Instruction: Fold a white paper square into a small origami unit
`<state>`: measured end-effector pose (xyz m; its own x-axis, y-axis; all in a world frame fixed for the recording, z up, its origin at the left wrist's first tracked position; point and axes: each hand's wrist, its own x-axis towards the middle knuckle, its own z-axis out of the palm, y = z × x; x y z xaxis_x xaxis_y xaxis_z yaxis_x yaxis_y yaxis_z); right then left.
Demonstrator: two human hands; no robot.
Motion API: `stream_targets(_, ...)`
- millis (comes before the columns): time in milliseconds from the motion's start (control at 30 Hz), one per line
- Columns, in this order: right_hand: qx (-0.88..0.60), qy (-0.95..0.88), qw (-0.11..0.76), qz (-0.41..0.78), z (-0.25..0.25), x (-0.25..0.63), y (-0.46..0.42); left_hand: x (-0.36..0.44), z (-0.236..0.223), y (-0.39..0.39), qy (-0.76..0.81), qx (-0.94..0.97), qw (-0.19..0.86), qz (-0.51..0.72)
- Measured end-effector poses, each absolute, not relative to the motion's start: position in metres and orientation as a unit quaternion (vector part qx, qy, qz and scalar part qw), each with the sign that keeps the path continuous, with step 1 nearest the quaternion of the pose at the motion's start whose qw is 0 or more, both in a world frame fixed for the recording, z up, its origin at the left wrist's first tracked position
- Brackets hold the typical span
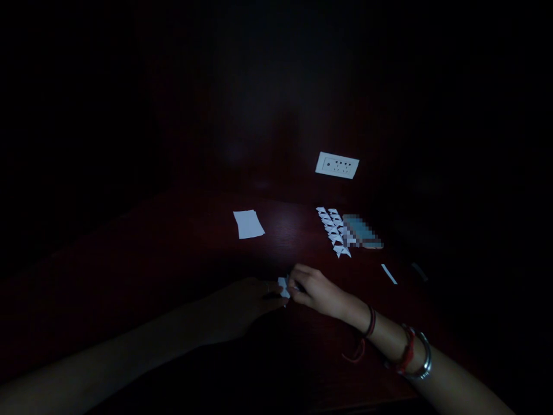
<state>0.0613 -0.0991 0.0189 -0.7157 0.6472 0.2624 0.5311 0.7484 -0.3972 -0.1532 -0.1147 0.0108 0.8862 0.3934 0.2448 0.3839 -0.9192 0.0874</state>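
Note:
The scene is very dark. My left hand (242, 302) and my right hand (317, 290) meet over a dark red table (173, 253), both pinching a small white folded piece of paper (284, 286) between their fingertips. My right wrist wears red threads and a metal bangle. A flat white sheet of paper (248, 223) lies further back, to the left. Several small folded white paper pieces (333, 229) lie in rows further back, to the right.
A blurred bluish flat object (363, 231) lies beside the folded pieces. A thin white paper strip (389, 274) lies right of my right hand. A white wall socket plate (337, 165) sits behind the table. The surroundings are too dark to make out.

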Motion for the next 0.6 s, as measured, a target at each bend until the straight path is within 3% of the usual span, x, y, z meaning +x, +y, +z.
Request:
stream_targets(267, -0.29, -0.917, 0.23, 0.149, 0.019, 0.076, -0.1, -0.155, 0.009, -0.111, 0.214, 0.968, 0.046, 0.125)
stream_targets(600, -0.197, -0.971, 0.137, -0.005, 0.022, 0.09, -0.108, -0.154, 0.02, -0.113, 0.213, 0.965, 0.091, 0.119)
